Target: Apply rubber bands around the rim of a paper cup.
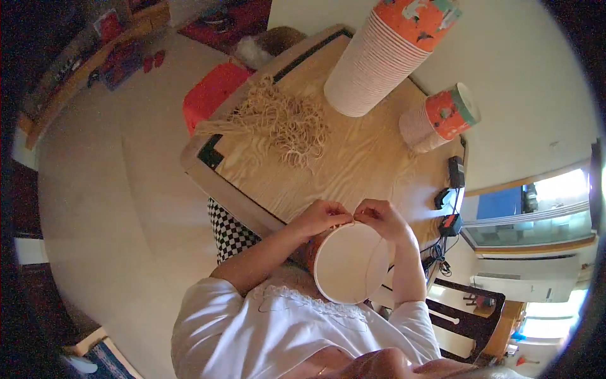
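Note:
A round paper bucket (346, 270) is held close to my chest, its white inside facing up and a strip of its printed orange side showing at the left. My left hand (323, 216) pinches at its far rim, with fingertips closed. Right beside it, almost touching, my right hand (380, 218) is closed in a pinch at the same spot. A thin string (379, 252) runs from near the right fingers across the bucket's mouth. What exactly lies between the fingertips is too small to make out fully.
On the wooden table lies a loose heap of tan strings (287, 123). Behind it stands a tall stack of paper buckets (372, 66), with a shorter stack (439, 120) to the right. Black adapters (456, 170) and cables line the right edge. A red stool (214, 95) stands at the left.

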Action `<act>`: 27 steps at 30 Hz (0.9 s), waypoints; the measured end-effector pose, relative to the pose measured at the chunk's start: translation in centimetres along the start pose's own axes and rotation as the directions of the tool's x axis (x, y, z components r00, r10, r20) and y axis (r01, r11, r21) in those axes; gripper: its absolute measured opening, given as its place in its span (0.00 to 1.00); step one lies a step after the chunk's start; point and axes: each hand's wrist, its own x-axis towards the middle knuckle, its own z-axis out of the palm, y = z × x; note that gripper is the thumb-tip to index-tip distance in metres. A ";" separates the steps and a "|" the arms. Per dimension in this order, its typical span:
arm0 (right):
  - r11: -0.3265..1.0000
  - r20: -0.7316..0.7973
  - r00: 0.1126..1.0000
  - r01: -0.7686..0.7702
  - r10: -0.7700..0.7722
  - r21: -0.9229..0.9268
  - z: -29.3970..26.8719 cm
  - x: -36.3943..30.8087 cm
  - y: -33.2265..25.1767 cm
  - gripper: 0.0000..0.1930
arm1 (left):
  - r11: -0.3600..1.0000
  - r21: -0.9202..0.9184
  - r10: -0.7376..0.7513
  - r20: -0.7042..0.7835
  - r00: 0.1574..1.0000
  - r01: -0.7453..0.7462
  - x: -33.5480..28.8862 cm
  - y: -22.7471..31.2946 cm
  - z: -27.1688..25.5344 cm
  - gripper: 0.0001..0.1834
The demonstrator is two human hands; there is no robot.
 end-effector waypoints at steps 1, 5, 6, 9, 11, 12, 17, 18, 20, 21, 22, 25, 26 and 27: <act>1.000 0.004 1.000 -0.009 0.009 -0.017 -0.1 0.0 -0.1 0.02 | 1.000 0.000 -0.008 0.005 1.000 0.008 0.0 0.0 0.0 0.13; 0.993 0.016 0.998 -0.062 0.063 -0.098 -0.4 0.0 -1.7 0.02 | 0.997 -0.020 -0.079 -0.018 0.997 0.078 -0.1 0.3 0.1 0.13; 0.993 0.016 0.998 -0.063 0.065 -0.100 -0.3 0.1 -1.3 0.02 | 0.997 -0.048 -0.069 -0.017 0.997 0.068 -0.1 0.2 0.3 0.14; 0.993 -0.012 0.998 0.065 -0.067 -0.095 -0.4 0.4 -0.4 0.03 | 0.997 -0.055 -0.051 -0.011 0.999 0.050 0.3 -0.3 0.3 0.16; 0.985 0.001 1.000 0.004 -0.004 -0.174 -0.6 0.4 -0.7 0.07 | 0.998 -0.035 -0.046 -0.007 0.999 0.046 0.4 -0.5 0.3 0.16; 0.985 0.003 1.000 0.001 -0.001 -0.175 -0.7 0.4 -0.7 0.07 | 0.997 -0.049 -0.061 -0.005 0.998 0.061 0.3 -0.5 0.3 0.16; 0.996 -0.011 1.000 0.016 -0.017 -0.087 -0.6 0.5 -1.4 0.04 | 0.993 -0.082 -0.092 -0.027 0.995 0.090 0.3 0.0 0.5 0.15; 0.996 -0.010 1.000 0.015 -0.016 -0.086 -0.6 0.6 -1.3 0.04 | 0.991 -0.100 -0.088 -0.022 0.996 0.085 0.2 0.2 0.5 0.14; 0.993 -0.047 0.997 0.048 -0.053 -0.112 -0.5 0.5 -1.1 0.04 | 0.989 -0.119 -0.086 -0.019 0.996 0.083 0.2 0.2 0.4 0.14; 0.993 -0.045 0.998 0.047 -0.052 -0.110 -0.5 0.5 -1.1 0.04 | 0.991 -0.110 -0.084 -0.017 0.996 0.082 0.3 0.0 0.4 0.13; 0.989 -0.049 0.996 0.074 -0.081 -0.126 -0.5 0.5 -1.1 0.05 | 0.992 -0.100 -0.082 -0.015 0.997 0.080 0.4 -0.2 0.4 0.13; 0.986 -0.069 0.992 0.094 -0.104 -0.135 -0.5 0.2 -1.3 0.04 | 0.990 -0.116 -0.086 0.003 0.996 0.086 0.5 -0.7 0.5 0.12; 0.987 -0.084 0.991 0.090 -0.101 -0.132 -0.5 0.2 -1.4 0.02 | 0.989 -0.116 -0.090 0.004 0.996 0.089 0.5 -0.8 0.5 0.12; 0.988 -0.084 0.991 0.088 -0.099 -0.129 -0.5 0.0 -1.7 0.02 | 0.988 -0.124 -0.088 0.015 0.996 0.089 0.4 -0.9 0.5 0.12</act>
